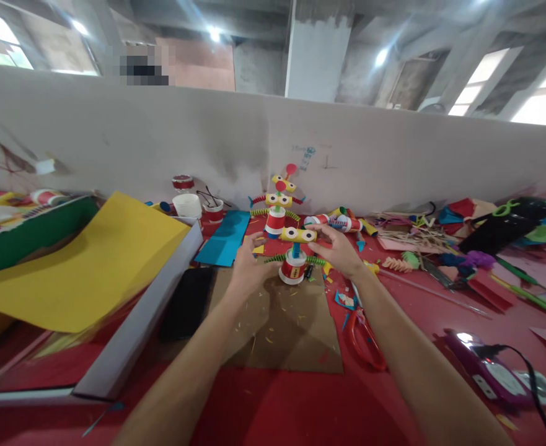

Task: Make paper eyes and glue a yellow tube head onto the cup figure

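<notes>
A paper figure (295,267) stands upright, with a red-and-white cup body, a blue folded-paper neck and green folded-paper arms. Its head is a yellow paper tube (299,235) with two round eyes. My right hand (342,253) has fingers and thumb around the tube's right end. On the other side, my left hand (247,266) has its fingers apart, the thumb by the left green arm; whether it touches is unclear. Beneath the figure lies a brown cardboard sheet (282,334) sprinkled with paper scraps. Behind stands a similar figure (276,218) with stacked yellow heads and red balls.
Red-handled scissors (365,347) lie right of the cardboard, a black phone (189,303) left. Yellow paper (82,266) covers a white box at left. A purple device (491,368) with a cable, a black bottle (505,226) and craft scraps occupy the right. A white partition (161,136) closes the back.
</notes>
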`<state>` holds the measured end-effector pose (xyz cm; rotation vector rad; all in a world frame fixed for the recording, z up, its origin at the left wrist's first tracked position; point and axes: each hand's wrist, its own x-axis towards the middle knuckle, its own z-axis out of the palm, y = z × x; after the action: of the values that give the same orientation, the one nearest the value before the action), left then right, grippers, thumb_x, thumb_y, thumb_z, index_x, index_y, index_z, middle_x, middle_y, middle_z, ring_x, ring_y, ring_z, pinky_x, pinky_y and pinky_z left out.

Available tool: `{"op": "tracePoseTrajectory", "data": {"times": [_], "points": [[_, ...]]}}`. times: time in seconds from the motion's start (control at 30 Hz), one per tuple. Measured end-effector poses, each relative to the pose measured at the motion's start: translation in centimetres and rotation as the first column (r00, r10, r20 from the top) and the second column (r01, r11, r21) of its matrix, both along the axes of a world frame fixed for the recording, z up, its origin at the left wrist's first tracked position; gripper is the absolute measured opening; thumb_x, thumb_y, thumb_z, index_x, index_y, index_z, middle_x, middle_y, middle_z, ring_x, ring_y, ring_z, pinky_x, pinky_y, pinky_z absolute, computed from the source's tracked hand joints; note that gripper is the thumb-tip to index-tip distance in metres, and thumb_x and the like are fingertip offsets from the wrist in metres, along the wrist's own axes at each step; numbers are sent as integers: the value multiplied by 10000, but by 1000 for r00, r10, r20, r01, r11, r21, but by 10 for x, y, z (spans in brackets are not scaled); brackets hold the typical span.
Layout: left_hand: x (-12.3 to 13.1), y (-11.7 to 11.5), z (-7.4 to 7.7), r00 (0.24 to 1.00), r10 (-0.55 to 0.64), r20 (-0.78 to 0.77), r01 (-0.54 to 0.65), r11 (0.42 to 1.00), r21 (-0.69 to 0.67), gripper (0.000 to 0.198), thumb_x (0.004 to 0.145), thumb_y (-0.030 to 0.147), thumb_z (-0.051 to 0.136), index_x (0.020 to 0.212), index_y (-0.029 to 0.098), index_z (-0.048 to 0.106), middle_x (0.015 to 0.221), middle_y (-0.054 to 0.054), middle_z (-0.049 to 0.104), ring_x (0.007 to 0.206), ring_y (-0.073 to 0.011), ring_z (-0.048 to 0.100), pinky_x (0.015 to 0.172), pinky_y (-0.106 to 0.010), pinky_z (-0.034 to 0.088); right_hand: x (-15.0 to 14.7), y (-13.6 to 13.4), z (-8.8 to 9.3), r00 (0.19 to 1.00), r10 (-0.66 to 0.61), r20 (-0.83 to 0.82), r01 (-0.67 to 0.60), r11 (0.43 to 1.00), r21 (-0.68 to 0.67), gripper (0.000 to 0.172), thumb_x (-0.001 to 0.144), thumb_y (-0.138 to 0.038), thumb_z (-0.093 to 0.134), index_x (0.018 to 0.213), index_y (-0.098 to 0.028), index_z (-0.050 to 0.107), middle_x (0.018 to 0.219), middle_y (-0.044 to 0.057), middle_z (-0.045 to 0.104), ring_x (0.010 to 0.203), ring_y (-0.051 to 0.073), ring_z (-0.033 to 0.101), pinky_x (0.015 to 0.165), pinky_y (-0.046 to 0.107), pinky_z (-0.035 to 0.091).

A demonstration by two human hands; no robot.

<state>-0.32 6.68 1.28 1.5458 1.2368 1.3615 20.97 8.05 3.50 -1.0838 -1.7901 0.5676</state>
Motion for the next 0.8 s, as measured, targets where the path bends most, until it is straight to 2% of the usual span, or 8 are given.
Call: {"op": "tracePoseTrajectory", "data": {"times": [0.13, 0.23, 0.33, 0.4, 0.57, 0.7, 0.8], "points": [[12, -3, -11, 980, 100, -173, -93, 995, 46, 398, 604, 203, 719, 982, 189, 594, 1047, -73, 620, 1022, -228, 541, 851, -358, 424, -2, 3, 1, 999, -27, 23, 27, 1000, -1, 283, 755, -261, 609, 1029, -196, 600, 1036, 65, 643, 972, 198, 591, 903, 388, 443], [25, -9, -15, 973, 151, -173, -153, 988, 1, 271, 660, 201, 668, 926, 184, 616, 944, -58, 642, 856, -191, 573, 758, -318, 441, -3, 4, 1, 1000, -28, -7, 28, 1000, -2, 214, 752, -289, 615, 941, -192, 592, 941, 52, 643, 904, 188, 599, 855, 371, 466], [39, -13, -14, 985, 147, -92, -156, 982, -102, 274, 692, 220, 641, 963, 175, 632, 910, -52, 640, 707, -150, 559, 681, -285, 439, -4, 4, 1, 1000, -11, -28, 11, 1000, -7, 178, 749, -300, 617, 883, -189, 579, 888, 42, 631, 852, 178, 601, 818, 355, 481], [48, -12, -13, 982, 161, -96, -171, 980, -105, 280, 684, 213, 652, 959, 162, 660, 919, -57, 615, 702, -142, 548, 689, -277, 434, -4, 3, 1, 1000, -11, -21, 11, 1000, 3, 180, 750, -295, 615, 889, -187, 581, 892, 45, 632, 849, 178, 601, 817, 354, 482], [66, -8, -13, 937, 264, -229, -277, 961, -26, 243, 712, 308, 647, 913, 184, 704, 867, -39, 525, 716, -147, 536, 669, -259, 417, -5, 1, 6, 999, -26, 45, 25, 999, 28, 262, 759, -273, 600, 1009, -199, 621, 1018, 65, 659, 933, 200, 608, 865, 373, 466], [73, -6, -19, 831, 361, -423, -381, 924, 38, 246, 740, 427, 604, 861, 235, 699, 900, -33, 525, 699, -152, 514, 619, -268, 376, -5, 0, 8, 992, -52, 114, 44, 996, 73, 264, 761, -258, 596, 1014, -210, 654, 1039, 61, 671, 977, 213, 605, 904, 380, 444], [77, -5, -23, 778, 387, -495, -386, 916, 110, 245, 782, 429, 551, 852, 238, 687, 905, -47, 543, 764, -181, 508, 639, -283, 365, -5, 0, 6, 990, -60, 124, 51, 996, 77, 262, 759, -256, 593, 1007, -205, 661, 1047, 66, 669, 993, 217, 603, 913, 374, 438]]}}
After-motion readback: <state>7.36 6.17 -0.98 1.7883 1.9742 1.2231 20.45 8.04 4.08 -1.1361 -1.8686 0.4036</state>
